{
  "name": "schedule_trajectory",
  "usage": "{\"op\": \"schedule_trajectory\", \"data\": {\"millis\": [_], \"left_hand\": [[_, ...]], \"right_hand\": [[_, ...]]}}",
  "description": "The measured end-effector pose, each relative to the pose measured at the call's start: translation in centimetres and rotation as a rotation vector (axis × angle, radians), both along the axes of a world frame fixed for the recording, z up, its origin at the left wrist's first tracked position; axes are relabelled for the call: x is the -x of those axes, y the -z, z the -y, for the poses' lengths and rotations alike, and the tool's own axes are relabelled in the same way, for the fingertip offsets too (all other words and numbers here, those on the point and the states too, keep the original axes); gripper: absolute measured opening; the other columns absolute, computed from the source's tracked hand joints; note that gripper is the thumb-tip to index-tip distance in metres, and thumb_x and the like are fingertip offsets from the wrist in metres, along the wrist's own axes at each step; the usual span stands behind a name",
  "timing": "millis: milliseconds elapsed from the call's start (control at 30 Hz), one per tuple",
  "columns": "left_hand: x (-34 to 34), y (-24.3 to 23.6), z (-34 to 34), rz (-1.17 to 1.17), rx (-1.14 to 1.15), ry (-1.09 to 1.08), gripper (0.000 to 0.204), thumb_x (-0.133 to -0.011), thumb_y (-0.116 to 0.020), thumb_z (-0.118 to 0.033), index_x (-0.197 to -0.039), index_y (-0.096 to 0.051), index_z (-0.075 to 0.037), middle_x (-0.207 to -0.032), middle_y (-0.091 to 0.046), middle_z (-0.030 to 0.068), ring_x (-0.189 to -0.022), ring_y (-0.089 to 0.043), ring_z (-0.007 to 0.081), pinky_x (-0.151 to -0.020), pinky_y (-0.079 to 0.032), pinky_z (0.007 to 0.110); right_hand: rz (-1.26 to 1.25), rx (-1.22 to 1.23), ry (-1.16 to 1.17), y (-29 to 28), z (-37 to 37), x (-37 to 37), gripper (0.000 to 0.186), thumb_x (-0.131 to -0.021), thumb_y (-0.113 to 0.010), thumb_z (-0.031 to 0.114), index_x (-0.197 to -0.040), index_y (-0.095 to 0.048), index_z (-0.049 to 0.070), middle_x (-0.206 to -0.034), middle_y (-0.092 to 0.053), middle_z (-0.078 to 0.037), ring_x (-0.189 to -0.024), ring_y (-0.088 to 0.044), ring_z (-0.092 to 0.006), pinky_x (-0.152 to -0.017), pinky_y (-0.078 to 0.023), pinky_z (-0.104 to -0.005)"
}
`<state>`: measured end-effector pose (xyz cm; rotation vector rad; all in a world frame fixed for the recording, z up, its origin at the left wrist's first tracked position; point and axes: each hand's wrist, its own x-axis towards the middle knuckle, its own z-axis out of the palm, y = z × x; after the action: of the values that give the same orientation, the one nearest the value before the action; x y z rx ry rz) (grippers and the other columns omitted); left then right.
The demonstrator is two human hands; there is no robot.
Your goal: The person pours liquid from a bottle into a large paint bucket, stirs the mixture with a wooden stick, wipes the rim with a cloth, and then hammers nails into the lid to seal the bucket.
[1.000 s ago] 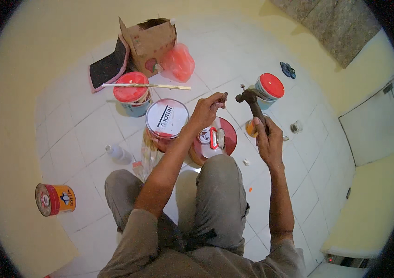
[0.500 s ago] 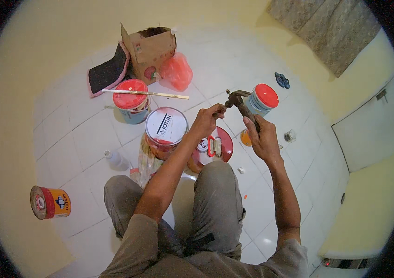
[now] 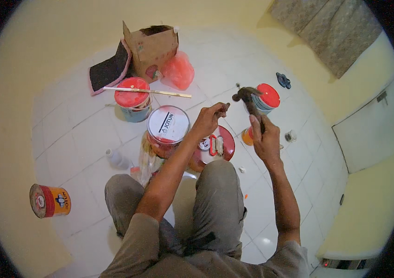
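My right hand point(image 3: 265, 139) is wrapped round the handle of a claw hammer point(image 3: 248, 95), its dark head raised in front of me. Beside it, a little apart, my left hand point(image 3: 207, 121) is pinched on a small dark piece point(image 3: 225, 109) that I cannot make out. Just above the hammer head shows a small dark speck point(image 3: 237, 85); whether it is in the air is unclear. Beneath the hands are a large tin with a white label point(image 3: 169, 124) and a dark red lid point(image 3: 227, 142) with a red-framed tool point(image 3: 213, 145) on it.
A red-lidded bucket point(image 3: 134, 99) carries a long stick point(image 3: 169, 93). Behind it are a cardboard box point(image 3: 153, 53) and a pink plastic bag point(image 3: 178, 72). Another red-lidded bucket point(image 3: 269, 96) stands beyond the hammer. A yellow and red tin point(image 3: 51, 200) is far left, sandals point(image 3: 283, 80) far right.
The hammer head has moved right, away from my left hand, leaving a gap between them. My left hand keeps its pinch. The dark speck has shifted right.
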<state>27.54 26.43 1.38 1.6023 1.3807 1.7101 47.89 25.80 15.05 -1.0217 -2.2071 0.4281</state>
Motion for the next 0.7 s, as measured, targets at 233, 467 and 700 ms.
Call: {"op": "schedule_trajectory", "data": {"millis": [233,467,700], "left_hand": [[0.3,-1.0,0.0,-0.006,0.025,0.016,0.016,-0.1,-0.06,-0.002,-0.115,-0.064,0.002,-0.094,-0.075,0.0151,-0.09,-0.075,0.0221,-0.085,-0.056,0.037],[0.0,-0.8,0.2,-0.008,-0.041,0.008,0.015,-0.099,-0.061,-0.004,-0.113,-0.064,0.001,-0.097,-0.076,0.0158,-0.091,-0.075,0.0244,-0.083,-0.057,0.037],[0.2,-0.7,0.7,-0.047,0.015,0.016,0.019,-0.099,-0.06,-0.002,-0.118,-0.063,0.001,-0.1,-0.075,0.0184,-0.093,-0.076,0.0274,-0.083,-0.058,0.039]], "right_hand": [[-0.047,0.045,-0.007,0.4,0.2,0.4,0.029,-0.104,-0.06,0.026,-0.099,-0.064,-0.003,-0.063,-0.059,-0.021,-0.051,-0.056,-0.0316,-0.053,-0.042,-0.0448],[-0.087,-0.012,-0.011,0.0,0.5,1.0,0.03,-0.103,-0.061,0.025,-0.098,-0.064,-0.004,-0.068,-0.062,-0.027,-0.056,-0.061,-0.0415,-0.058,-0.045,-0.0487],[0.03,-0.006,0.0,-0.5,0.7,1.2,0.031,-0.104,-0.06,0.026,-0.098,-0.064,-0.003,-0.066,-0.061,-0.026,-0.055,-0.06,-0.0381,-0.055,-0.043,-0.0474]]}}
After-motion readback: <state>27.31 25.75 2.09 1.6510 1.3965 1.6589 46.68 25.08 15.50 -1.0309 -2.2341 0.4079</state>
